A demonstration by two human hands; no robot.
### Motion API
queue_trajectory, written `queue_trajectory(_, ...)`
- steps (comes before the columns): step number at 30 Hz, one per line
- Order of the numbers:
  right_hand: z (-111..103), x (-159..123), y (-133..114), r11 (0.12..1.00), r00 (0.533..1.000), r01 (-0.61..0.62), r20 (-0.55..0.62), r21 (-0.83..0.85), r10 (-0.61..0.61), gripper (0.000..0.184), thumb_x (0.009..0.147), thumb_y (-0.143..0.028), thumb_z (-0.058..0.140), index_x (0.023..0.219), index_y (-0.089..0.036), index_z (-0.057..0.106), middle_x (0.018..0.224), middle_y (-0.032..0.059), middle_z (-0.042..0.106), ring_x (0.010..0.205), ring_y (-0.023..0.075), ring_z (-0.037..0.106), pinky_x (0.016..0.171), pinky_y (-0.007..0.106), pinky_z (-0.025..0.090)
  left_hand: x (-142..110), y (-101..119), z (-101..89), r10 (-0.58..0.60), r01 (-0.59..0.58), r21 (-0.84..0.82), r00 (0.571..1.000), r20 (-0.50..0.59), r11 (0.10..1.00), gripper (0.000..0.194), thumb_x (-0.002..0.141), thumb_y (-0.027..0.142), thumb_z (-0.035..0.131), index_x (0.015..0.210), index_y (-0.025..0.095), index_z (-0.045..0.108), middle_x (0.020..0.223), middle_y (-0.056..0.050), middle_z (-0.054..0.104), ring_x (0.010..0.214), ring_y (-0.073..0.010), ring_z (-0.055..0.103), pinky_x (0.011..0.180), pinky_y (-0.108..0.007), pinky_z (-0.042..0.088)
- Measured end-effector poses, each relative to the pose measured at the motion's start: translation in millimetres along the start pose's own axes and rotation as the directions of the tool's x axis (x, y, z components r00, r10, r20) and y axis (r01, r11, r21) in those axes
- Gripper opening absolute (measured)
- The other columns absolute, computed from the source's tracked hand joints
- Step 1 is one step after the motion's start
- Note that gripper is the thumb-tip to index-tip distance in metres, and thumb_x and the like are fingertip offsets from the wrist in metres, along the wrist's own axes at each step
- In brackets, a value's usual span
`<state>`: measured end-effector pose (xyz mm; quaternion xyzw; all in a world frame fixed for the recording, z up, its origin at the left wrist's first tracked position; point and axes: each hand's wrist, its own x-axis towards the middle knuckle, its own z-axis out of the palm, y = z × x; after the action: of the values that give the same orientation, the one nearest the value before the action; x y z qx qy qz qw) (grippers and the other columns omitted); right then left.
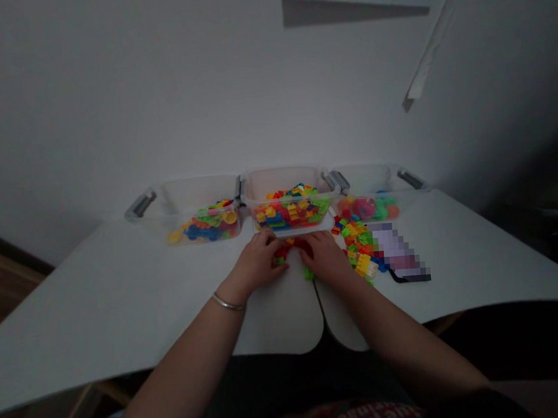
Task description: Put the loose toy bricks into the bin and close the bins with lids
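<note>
Red plastic bricks [292, 246] are gripped together on the white tabletop [122, 290], their cluster lying crosswise, long axis running left to right, just before the middle clear bin [258, 188]. They are clasped from either side by the curled left hand [256, 261] and right hand [323, 257].

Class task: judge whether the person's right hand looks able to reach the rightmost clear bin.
Probably yes: the right hand rests near the clear bin; only a low pile of loose plastic bricks lies between, and a hand could likely pass over it.
</note>
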<state>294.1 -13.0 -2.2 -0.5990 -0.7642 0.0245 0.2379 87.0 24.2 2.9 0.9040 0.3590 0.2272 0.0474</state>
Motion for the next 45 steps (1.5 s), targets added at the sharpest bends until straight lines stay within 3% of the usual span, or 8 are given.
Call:
queue_trajectory(8, 15, 14, 1, 0.985, 0.992, 0.124, -0.037, 0.117, -0.12, 0.021, 0.091, -0.016, 0.055, 0.106, -0.015, 0.07, 0.109, 0.0113, 0.068, 0.107, 0.023, 0.057, 0.099, 0.038, 0.045, 0, -6, 6.5, 0.001, -0.001, 0.006, 1.0, -0.024, 1.0, 0.049, 0.074, 0.017, 0.068, 0.123, 0.016, 0.061, 0.122, -0.014, 0.056, 0.115, -0.0312, 0.055, 0.1, -0.049, 0.05)
queue_trajectory(16, 14, 22, 1, 0.965, 0.985, 0.145, -0.121, 0.217, -0.121, 0.022, 0.093, -0.017, 0.05, 0.102, -0.017, 0.07, 0.105, 0.0091, 0.07, 0.101, 0.0199, 0.062, 0.092, 0.033, 0.048, 2, -3, 5.3, 0.006, -0.008, -0.03, 0.997, -0.072, 1.0, 0.044, 0.083, 0.021, 0.065, 0.127, 0.017, 0.06, 0.126, -0.015, 0.059, 0.118, -0.0317, 0.056, 0.103, -0.051, 0.049)
queue_trajectory(21, -10, 8, 7, 0.999, 0.979, -0.049, -0.199, -0.007, 0.047, 0.028, 0.094, -0.028, 0.051, 0.11, -0.017, 0.071, 0.116, 0.0136, 0.071, 0.113, 0.0283, 0.059, 0.102, 0.043, 0.043, 1, -3, 6.0, 0.029, -0.029, -0.003, 0.998, -0.054, 1.0, 0.044, 0.086, 0.02, 0.063, 0.13, 0.023, 0.062, 0.133, -0.013, 0.06, 0.125, -0.0316, 0.053, 0.109, -0.055, 0.044)
queue_trajectory(27, -14, -10, 26, 0.88, 0.914, -0.402, -0.158, -0.251, 0.373, 0.063, 0.094, -0.049, 0.051, 0.145, -0.011, 0.052, 0.156, 0.0214, 0.043, 0.145, 0.0427, 0.033, 0.117, 0.059, 0.021, 2, -3, 7.8, 0.074, -0.072, 0.032, 0.996, -0.04, 0.997, 0.039, 0.092, 0.025, 0.06, 0.131, 0.024, 0.063, 0.134, -0.011, 0.063, 0.124, -0.0304, 0.054, 0.108, -0.054, 0.045)
queue_trajectory(32, -8, -8, 31, 0.886, 0.911, -0.405, -0.017, -0.226, 0.412, 0.066, 0.092, -0.049, 0.053, 0.143, -0.008, 0.052, 0.146, 0.0238, 0.052, 0.137, 0.0409, 0.044, 0.109, 0.052, 0.034, 3, -4, 6.1, 0.103, -0.103, 0.016, 0.995, -0.014, 0.995, 0.036, 0.094, 0.025, 0.058, 0.129, 0.022, 0.064, 0.135, -0.011, 0.063, 0.126, -0.0295, 0.053, 0.109, -0.054, 0.044)
queue_trajectory(39, -12, -7, 26, 0.919, 0.941, -0.336, -0.122, -0.207, 0.317, 0.038, 0.091, -0.037, 0.053, 0.117, -0.015, 0.068, 0.119, 0.0185, 0.067, 0.113, 0.0354, 0.057, 0.095, 0.046, 0.043, 3, -4, 6.0, 0.097, -0.098, -0.045, 0.995, -0.03, 0.994, 0.035, 0.092, 0.022, 0.06, 0.126, 0.024, 0.065, 0.133, -0.011, 0.062, 0.126, -0.0277, 0.054, 0.109, -0.055, 0.044)
queue_trajectory(42, -12, 2, 36, 0.916, 0.94, -0.333, -0.151, -0.224, 0.305, 0.043, 0.092, -0.039, 0.052, 0.123, -0.011, 0.064, 0.131, 0.0196, 0.063, 0.121, 0.035, 0.054, 0.103, 0.044, 0.039, 2, -6, 8.9, 0.098, -0.1, -0.044, 0.994, -0.041, 0.994, 0.035, 0.092, 0.023, 0.06, 0.126, 0.023, 0.065, 0.133, -0.012, 0.062, 0.126, -0.0284, 0.054, 0.109, -0.054, 0.045)
queue_trajectory(45, -10, 11, 48, 0.912, 0.942, -0.335, -0.086, -0.238, 0.324, 0.064, 0.095, -0.048, 0.047, 0.142, -0.005, 0.049, 0.152, 0.021, 0.047, 0.136, 0.0343, 0.045, 0.113, 0.044, 0.031, 1, -8, 11.2, 0.099, -0.1, -0.022, 0.994, -0.049, 0.995, 0.035, 0.093, 0.024, 0.06, 0.127, 0.021, 0.064, 0.133, -0.012, 0.062, 0.125, -0.0291, 0.054, 0.108, -0.054, 0.046)
